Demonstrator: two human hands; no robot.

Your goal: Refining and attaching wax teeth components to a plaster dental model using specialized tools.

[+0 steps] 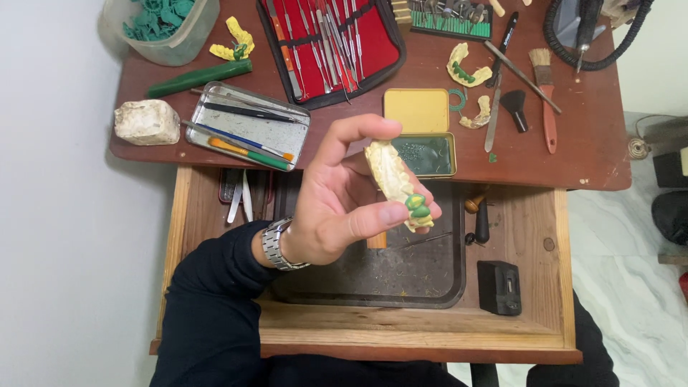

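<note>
The right hand lay outside the head view altogether. The left hand point(337, 208) hid the back of the cream dental cast point(394, 179), its fingers covering parts of the edges. The plastic tub point(161, 29) of green pieces was cut off by the top edge, as were the red instrument case point(333, 46) and the bur rack point(451, 18). The coiled black cable point(595, 36) ran out at the top right corner. The tools in the metal tray point(247, 125) were too small to tell apart. The forearm covered part of the drawer point(530, 315).
</note>
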